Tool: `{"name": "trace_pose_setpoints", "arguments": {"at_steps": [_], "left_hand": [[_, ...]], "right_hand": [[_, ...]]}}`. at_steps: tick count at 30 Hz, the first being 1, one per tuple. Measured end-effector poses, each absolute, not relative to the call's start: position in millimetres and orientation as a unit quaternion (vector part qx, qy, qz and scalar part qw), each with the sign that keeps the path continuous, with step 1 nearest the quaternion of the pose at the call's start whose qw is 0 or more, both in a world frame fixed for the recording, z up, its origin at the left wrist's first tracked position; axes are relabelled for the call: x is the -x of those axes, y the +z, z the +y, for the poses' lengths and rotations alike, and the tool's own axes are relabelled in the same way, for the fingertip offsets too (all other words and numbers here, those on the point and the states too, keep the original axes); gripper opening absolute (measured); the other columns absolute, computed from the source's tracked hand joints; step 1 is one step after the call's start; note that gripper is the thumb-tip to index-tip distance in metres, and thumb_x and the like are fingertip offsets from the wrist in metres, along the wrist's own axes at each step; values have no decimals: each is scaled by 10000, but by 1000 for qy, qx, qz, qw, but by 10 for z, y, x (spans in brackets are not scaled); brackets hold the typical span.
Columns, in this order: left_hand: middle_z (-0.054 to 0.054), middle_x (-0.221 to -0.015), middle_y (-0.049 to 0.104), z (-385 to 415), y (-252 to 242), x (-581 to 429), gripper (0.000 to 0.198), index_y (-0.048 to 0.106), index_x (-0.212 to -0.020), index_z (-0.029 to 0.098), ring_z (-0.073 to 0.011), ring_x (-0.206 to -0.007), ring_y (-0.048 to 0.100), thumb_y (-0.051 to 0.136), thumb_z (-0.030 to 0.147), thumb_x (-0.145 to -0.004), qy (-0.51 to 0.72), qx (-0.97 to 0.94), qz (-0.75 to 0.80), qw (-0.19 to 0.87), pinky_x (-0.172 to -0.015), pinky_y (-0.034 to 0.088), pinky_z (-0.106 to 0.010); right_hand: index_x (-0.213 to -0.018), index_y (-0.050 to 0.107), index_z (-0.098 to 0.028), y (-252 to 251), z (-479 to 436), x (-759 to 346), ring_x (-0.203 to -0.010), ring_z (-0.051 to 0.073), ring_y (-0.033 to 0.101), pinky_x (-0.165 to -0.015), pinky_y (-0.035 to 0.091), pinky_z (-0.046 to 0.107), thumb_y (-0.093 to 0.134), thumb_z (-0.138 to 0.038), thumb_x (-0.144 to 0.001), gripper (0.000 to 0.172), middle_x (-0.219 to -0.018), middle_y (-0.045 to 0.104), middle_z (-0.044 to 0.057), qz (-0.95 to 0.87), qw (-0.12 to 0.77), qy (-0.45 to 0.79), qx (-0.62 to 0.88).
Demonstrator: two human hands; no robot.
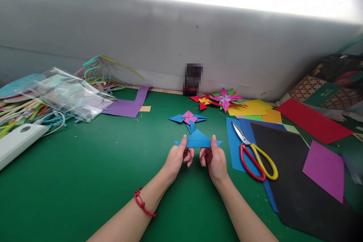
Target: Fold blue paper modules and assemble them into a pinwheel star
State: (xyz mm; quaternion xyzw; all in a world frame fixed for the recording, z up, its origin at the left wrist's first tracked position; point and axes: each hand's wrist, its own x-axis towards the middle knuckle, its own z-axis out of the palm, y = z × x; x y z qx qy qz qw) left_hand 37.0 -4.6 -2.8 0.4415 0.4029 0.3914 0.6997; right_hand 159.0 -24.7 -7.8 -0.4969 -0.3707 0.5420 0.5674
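A folded blue paper (197, 140) with a triangular peak is held level above the green table. My left hand (179, 154) pinches its left end, thumb on top and fingers curled beneath. At the right end, my right hand (216, 159) grips it the same way. Just beyond the paper lies a pink and blue folded star (188, 118), one blue point reaching toward the held piece. Further back sit a red and yellow folded star (204, 101) and a pink and purple one (225, 100).
Scissors (249, 144) lie on blue sheets and a black board (283, 159) at the right, near a magenta sheet (324, 170) and a red sheet (314, 121). At the left are a white device (21, 141), a clear bag (76, 90) and a purple sheet (127, 106).
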Motion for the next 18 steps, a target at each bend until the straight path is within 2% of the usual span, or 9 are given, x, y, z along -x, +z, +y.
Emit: {"name": "trace_pose_setpoints", "arguments": {"at_steps": [10,18], "left_hand": [[70,-343,243,-53,-27,-371,536,454,-454,153,-77,-334,377,362,556,-795,398,-464,397,685,-440,311,-218],[73,-341,234,-46,-2,-348,508,430,-438,154,-71,-318,366,398,514,-795,394,-447,394,700,-408,297,-212]], "right_hand": [[-449,556,-145,-104,-246,-1604,-301,99,400,-357,297,221,337,-492,-855,577,-302,430,0,-371,576,539,490],[-397,498,-166,-88,-256,-1609,-300,96,376,-360,294,236,403,-480,-834,546,-310,405,-13,-362,592,504,515]]}}
